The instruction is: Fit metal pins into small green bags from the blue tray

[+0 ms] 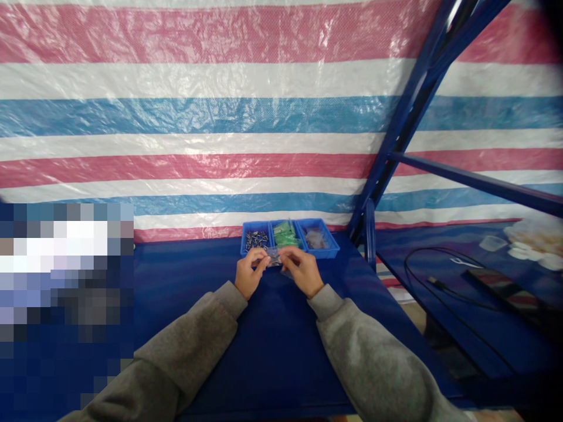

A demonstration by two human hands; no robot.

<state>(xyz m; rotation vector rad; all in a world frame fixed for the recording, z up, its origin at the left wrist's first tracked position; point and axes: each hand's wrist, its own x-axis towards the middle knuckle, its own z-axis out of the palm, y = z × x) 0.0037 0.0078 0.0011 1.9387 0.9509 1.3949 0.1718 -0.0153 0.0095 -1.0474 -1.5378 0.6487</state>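
Left hand [250,273] and right hand [305,271], fingertips pinched nearly together, gripped 1 clear plastic piece [273,256] near side of the 3 blue trays [326,254]! Handling looked midway: piece not yet set down, every tray stocked.

We are working in a makeshift workshop: small metal parts [256,239] are lying in a blue tray [257,226], striped plastic sheeting [197,79] is hanging behind our bench [281,351], and a blue metal frame [416,102] is standing alongside.
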